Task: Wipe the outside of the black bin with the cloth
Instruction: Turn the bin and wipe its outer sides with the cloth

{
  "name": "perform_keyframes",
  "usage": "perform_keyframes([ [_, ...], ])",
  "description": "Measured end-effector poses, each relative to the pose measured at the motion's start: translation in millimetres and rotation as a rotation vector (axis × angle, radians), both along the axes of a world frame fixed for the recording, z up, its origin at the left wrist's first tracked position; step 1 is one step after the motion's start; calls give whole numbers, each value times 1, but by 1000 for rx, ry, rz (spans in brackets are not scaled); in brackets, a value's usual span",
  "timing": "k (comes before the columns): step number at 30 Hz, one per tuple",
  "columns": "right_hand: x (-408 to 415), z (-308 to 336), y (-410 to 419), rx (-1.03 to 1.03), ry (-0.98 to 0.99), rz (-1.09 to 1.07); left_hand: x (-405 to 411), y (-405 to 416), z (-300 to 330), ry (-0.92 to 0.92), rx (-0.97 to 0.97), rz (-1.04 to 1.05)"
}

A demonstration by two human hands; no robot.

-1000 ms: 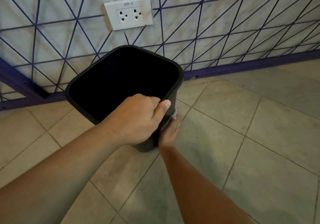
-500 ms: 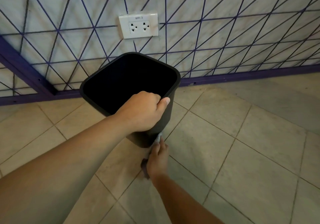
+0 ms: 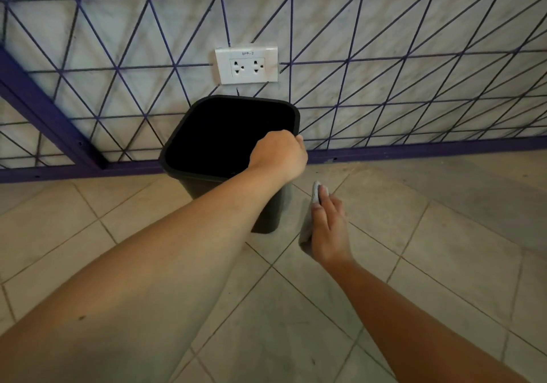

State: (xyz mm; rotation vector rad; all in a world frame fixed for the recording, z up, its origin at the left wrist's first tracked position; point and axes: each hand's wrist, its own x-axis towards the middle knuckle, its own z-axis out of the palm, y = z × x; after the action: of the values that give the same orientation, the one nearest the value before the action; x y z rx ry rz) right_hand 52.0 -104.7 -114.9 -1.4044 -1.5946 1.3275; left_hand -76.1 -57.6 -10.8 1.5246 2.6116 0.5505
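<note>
one black bin (image 3: pixel 268 205), one cloth (image 3: pixel 307 220), two hands

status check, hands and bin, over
Left hand grips black bin by its near rim. Right hand holds cloth, off the bin's side, not touching. Bin upright by wall under socket. Nothing in the way.

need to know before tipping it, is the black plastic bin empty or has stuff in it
Cannot tell. The black plastic bin stands upright, but its inside shows only solid dark; no contents or floor can be made out.
</note>
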Motion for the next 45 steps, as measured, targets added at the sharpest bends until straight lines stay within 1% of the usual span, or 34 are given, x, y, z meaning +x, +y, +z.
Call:
perform_keyframes([
  [3, 5, 2, 6, 26, -25, 30, 5, 18, 2, -35, -8, 59],
  [6, 8, -3, 10, -21, 19, 21, 7, 30, 4, -69, -25, 97],
  [8, 9, -6, 9, -67, 43, 20, 2, 32, 5, -117, -29, 74],
  [10, 8, -8, 4, -73, 52, 38, -8, 29, 7, -178, -48, -11],
  [12, 7, -12, -4, -24, 4, 76, -24, 21, 16, -226, -107, -131],
  [15, 3, -17, -14, -17, -38, 80, -48, -3, 30, -250, -165, -317],
  [17, 0, -16, -20, -46, -53, 86, -63, -26, 36, -151, -161, -433],
  [20, 2, -16, -33, -108, -67, 158, -91, -71, 35, 92, -133, -575],
  [22, 6, -20, -39, -118, -134, 226, -115, -98, 26, 137, -110, -628],
  [25, 6, -26, -49, -62, -336, 353, -142, -118, 9, 137, -113, -617],
  [26, 5, -27, -52, -21, -385, 393, -146, -120, 7, 120, -106, -609],
  [28, -5, -29, -55, 129, -488, 503, -148, -120, 7, 91, -68, -622],
  [31, -31, -19, -57, 398, -651, 746, -148, -114, 15, 72, 21, -637],
  [32, -42, -14, -56, 542, -699, 828, -150, -111, 19, 67, 42, -633],
  [34, -64, -16, -47, 953, -760, 921, -153, -105, 25, 59, 49, -635],
  [36, -84, -18, -34, 1245, -844, 982, -154, -100, 26, 51, 66, -648],
  [37, -93, -17, -28, 1349, -913, 1013, -156, -97, 25, 43, 88, -648],
  [41, -108, -26, -13, 1663, -1214, 1181, -165, -88, 22, 6, 149, -645],
  [43, -97, -31, -12, 1746, -1350, 1199, -167, -85, 23, -21, 152, -649],
  [45, -76, -41, -8, 1806, -1475, 1265, -166, -82, 22, -53, 164, -651],
])
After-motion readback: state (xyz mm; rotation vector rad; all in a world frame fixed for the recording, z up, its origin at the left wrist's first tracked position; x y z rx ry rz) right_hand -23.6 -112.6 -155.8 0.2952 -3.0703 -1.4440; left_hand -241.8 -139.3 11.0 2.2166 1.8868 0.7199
